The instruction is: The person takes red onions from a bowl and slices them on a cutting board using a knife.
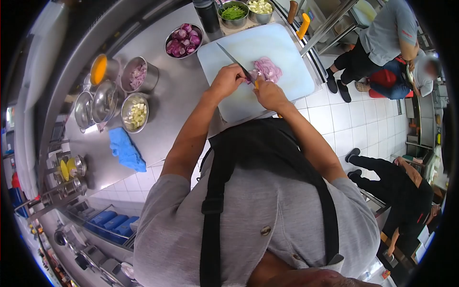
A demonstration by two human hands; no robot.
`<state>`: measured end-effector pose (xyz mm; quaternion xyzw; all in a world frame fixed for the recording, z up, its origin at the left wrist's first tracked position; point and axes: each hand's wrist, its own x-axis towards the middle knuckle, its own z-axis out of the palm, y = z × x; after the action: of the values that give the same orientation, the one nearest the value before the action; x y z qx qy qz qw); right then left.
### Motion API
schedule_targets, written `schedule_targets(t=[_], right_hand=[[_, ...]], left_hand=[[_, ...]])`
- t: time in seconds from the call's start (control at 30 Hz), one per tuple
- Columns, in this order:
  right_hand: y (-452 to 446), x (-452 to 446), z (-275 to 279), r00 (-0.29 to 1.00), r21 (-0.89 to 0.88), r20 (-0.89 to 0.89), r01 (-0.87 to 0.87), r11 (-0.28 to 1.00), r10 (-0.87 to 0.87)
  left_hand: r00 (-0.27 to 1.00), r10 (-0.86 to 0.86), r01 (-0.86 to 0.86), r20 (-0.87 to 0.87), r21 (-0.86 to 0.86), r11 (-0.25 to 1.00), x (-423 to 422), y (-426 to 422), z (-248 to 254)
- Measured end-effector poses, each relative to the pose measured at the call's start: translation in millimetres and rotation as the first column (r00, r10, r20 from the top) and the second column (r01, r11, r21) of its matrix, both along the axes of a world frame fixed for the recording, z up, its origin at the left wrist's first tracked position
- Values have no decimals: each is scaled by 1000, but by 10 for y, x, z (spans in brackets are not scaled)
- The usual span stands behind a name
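A pale cutting board (229, 103) lies on the steel counter. My right hand (272, 97) is wrapped round the yellow handle of a knife (234, 59), whose dark blade points up and left across the board. Just left of the blade, my left hand (228, 80) has its fingers curled together, with a bit of purple onion at the fingertips. Sliced purple onion (268, 71) is piled to the right of the blade, partly behind the knife and my right hand.
On the counter (167, 95) stand a bowl of purple onions (184, 40), a pot of chopped onion (138, 75), a bowl of pale pieces (135, 113) and a blue cloth (125, 149). A yellow-handled tool (303, 26) lies beyond the board. Several people are at the right.
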<state>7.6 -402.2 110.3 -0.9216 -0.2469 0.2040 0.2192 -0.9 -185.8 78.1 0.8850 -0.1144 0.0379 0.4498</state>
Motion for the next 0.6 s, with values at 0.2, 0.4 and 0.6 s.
schedule_targets(t=[0.2,0.4,0.6], right_hand=[[-3,-8,-183,1000,17,25,3,1000,-3],[-10,-56,-17,999,32,38,3,999,-4],[45,-48,-153,1000,25,22,21,999,-22]], left_hand=[[1000,29,-30,-12,-37,999,-17,-29,52],[999,34,-34,0,-49,998,-48,-21,28],[1000,28,-28,2,-20,999,-39,35,-38]])
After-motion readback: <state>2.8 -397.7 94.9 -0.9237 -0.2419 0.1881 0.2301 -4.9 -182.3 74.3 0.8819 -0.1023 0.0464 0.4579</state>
